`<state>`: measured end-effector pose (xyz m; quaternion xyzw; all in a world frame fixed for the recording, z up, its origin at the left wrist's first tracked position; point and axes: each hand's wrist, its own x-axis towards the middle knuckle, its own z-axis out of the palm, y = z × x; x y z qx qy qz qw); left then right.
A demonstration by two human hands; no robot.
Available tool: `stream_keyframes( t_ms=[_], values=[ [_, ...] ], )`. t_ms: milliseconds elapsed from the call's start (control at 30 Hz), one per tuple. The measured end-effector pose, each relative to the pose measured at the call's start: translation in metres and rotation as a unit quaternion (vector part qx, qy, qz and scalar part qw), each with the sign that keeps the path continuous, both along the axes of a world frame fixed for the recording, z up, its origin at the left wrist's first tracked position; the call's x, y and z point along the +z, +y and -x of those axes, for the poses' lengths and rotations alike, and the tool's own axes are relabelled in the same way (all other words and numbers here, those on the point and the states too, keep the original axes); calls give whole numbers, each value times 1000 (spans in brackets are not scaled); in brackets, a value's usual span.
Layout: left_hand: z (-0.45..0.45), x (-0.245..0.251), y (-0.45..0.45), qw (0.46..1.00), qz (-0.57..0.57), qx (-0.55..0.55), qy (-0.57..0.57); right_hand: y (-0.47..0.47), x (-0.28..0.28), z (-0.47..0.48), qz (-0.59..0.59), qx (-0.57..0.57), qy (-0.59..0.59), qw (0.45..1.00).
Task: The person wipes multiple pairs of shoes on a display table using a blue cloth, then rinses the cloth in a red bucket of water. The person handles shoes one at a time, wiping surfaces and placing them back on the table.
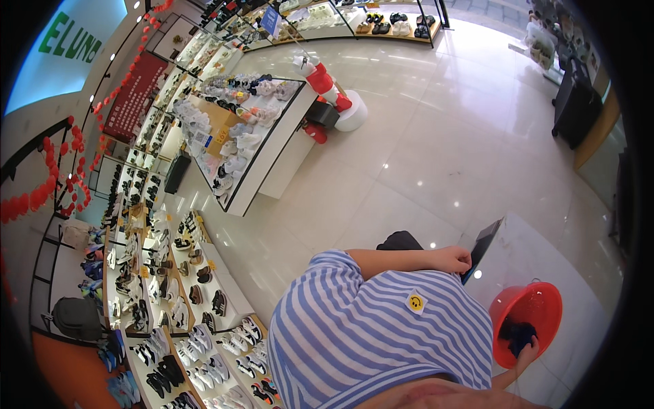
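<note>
My right hand reaches over the rim of a red plastic bucket and grips a dark navy cloth inside it. The bucket appears tilted towards me on a pale marble-look surface. My left arm lies bent across my front. At its end, my left hand has curled fingers, close to the dark side panel of that surface. Whether those fingers hold anything cannot be made out. A blue-and-white striped top with a smiley patch covers my body.
A display table with several shoes stands ahead, a red-and-white figure on a round base beside it. A red fire extinguisher is at its foot. Shoe shelves line the left. A black suitcase stands right, on glossy floor tiles.
</note>
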<state>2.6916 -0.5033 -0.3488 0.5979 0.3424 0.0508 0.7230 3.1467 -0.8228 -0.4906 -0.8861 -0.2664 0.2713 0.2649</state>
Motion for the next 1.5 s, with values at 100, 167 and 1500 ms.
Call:
stream_keyframes(
  t_ms=[100, 167, 1500],
  values=[
    [2, -1, 5, 1000, -1, -14, 12, 19, -37, 9, 21, 4, 16, 1000],
    [4, -1, 7, 1000, 2, -18, 17, 31, -64, 13, 20, 9, 48, 999],
    [-52, 14, 7, 977, 112, -165, 69, 91, -1, 117, 47, -166, -36, 984]
  ],
)
